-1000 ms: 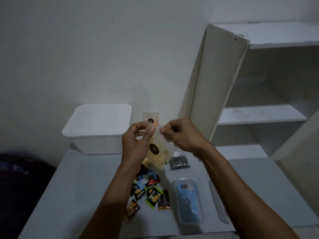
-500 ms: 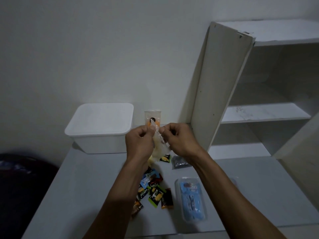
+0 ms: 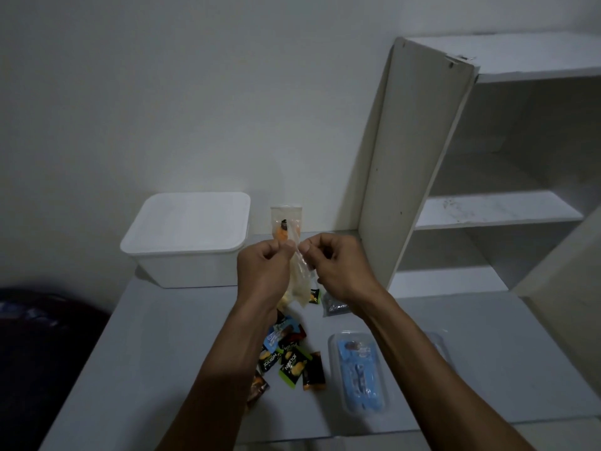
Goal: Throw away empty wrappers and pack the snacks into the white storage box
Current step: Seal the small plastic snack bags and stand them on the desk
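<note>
Small snack packets (image 3: 294, 361) and a blue-filled clear tray (image 3: 357, 374) are lying nearest on the table (image 3: 162, 353). Above them, left hand (image 3: 265, 271) and right hand (image 3: 338, 265) are pinching a clear bag (image 3: 300, 275), hanging lengthwise downward. Beyond, the white storage box (image 3: 188, 239) is sitting lidded.

Matt white plastic storage box (image 3: 192, 242) with smooth lid, thin clear crinkled plastic bag (image 3: 300, 271), glossy foil snack packets (image 3: 292, 362), clear glossy plastic tray (image 3: 356, 372), smooth matt grey surface (image 3: 162, 346), scuffed matt white laminate shelf (image 3: 497, 209)
</note>
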{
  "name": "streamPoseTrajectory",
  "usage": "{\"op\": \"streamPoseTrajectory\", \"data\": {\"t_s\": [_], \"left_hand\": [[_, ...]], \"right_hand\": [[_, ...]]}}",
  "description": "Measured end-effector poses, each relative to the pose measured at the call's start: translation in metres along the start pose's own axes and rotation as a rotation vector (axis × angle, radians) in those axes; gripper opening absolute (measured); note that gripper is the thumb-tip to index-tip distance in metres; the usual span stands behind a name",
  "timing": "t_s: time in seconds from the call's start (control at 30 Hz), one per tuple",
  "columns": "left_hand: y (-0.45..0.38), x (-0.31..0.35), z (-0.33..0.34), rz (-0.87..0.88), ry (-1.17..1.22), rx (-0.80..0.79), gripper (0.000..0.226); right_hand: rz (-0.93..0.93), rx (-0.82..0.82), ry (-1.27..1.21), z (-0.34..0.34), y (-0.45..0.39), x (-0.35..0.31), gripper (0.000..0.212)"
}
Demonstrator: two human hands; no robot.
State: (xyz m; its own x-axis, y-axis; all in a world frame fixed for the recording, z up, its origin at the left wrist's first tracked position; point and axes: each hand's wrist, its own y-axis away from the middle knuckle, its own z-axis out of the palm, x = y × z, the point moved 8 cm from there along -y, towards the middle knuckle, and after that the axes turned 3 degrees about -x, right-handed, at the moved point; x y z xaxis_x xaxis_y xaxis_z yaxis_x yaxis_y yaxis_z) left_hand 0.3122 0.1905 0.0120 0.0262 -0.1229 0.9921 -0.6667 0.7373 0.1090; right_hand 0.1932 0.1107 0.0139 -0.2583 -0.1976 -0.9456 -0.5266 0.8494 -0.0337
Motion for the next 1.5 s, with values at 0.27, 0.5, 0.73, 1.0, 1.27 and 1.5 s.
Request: {"op": "streamPoseTrajectory", "data": {"t_s": [0.27,0.5,0.73,1.0,1.27,1.5], "left_hand": [[0.002,-0.005,0.005,-0.092,0.132,-0.049,0.027],[0.003,-0.009,0.004,-0.056,0.096,-0.005,0.036],[0.001,-0.005,-0.010,0.059,0.042,0.083,0.012],[-0.023,-0.001,-0.031,0.170,-0.065,-0.160,0.011],[-0.027,-0.013,-0.056,0.044,0.221,-0.075,0.004],[-0.035,-0.021,-0.072,0.032,0.253,-0.085,0.003]], "right_hand": [[0.051,-0.025,-0.100,0.002,0.008,0.006,0.031],[0.033,0.080,-0.053,0.001,0.012,0.009,0.027],[-0.127,0.078,0.261,-0.007,0.014,-0.011,0.025],[-0.216,-0.160,0.439,-0.005,0.015,-0.042,0.025],[-0.114,-0.036,0.073,-0.003,0.018,-0.017,0.012],[-0.053,0.222,-0.064,0.012,0.017,-0.003,0.013]]}}
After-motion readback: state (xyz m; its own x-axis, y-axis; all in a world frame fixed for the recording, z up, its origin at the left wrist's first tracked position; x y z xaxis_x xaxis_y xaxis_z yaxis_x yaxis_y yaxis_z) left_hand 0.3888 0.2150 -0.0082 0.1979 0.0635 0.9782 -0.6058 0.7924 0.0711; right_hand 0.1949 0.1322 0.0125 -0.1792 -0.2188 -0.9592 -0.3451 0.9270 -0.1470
